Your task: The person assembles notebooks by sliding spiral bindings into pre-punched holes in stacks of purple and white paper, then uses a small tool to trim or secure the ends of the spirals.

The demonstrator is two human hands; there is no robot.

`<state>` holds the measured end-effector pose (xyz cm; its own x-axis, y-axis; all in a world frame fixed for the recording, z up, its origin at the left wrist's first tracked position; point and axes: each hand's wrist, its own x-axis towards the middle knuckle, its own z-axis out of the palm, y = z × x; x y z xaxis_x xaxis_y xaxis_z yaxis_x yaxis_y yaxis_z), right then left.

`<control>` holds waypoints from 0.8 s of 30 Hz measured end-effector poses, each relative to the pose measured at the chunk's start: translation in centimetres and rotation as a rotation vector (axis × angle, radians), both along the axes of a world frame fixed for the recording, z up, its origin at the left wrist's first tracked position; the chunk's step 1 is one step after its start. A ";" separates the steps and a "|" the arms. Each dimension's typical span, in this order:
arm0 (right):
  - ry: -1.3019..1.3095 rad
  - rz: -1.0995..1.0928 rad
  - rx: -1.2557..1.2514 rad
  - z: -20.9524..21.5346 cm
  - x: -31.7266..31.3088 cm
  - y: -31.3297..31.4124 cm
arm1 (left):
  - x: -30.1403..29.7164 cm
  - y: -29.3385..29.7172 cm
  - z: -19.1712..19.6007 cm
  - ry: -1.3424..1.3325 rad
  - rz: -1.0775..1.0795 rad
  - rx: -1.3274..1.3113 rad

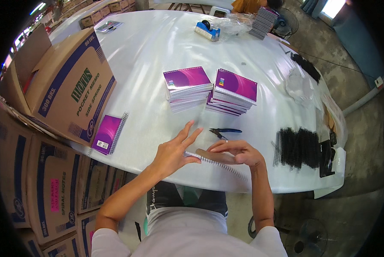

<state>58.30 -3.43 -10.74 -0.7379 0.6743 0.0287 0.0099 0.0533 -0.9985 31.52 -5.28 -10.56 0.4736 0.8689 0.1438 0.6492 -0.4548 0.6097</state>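
One spiral notebook (214,157), brown board showing, between the two hands: left hand (170,155) with thumb clamped on its left end, index and middle fingers raised apart; right hand (243,154) with fingers together, bent over the board, their grip impossible to tell. One wire coil (221,164) along its near edge, long axis slanting from left thumb rightward and nearer, tail closest to the right hand. Beyond the right fingers, cutters (224,130); farther, two purple notebook stacks (237,87).
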 end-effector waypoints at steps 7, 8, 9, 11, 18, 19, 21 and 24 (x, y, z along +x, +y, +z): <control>-0.036 0.003 0.023 0.4 -0.3 0.9 | 0.2 1.2 -3.8 -0.471 0.139 0.025; 0.004 0.012 0.044 0.2 -0.6 0.9 | 0.2 1.4 -4.7 -0.527 0.153 0.030; -0.101 -0.015 0.038 0.5 -0.9 1.1 | 0.2 1.3 -4.8 -0.589 0.169 -0.061; -0.313 -0.071 0.028 1.2 -1.3 1.7 | 0.5 1.1 -5.1 -0.711 0.201 -0.244; -0.204 -0.119 -0.019 1.0 -1.2 1.3 | 0.8 0.6 -6.2 -0.832 0.158 -0.313; -0.051 -0.079 -0.061 0.6 -0.5 1.1 | 0.8 0.4 -6.1 -0.852 0.140 -0.355; -0.059 -0.062 -0.034 0.5 -0.5 0.9 | 0.7 0.2 -6.1 -0.843 0.103 -0.381; -0.269 -0.081 0.058 1.0 -1.6 0.9 | 0.4 0.0 -6.2 -0.787 0.061 -0.345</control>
<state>56.69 -2.57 -9.77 -0.6681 0.7342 -0.1204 0.2806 0.0988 -0.9547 31.95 -5.29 -16.77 0.2986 0.9450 0.1337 -0.0031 -0.1392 0.9903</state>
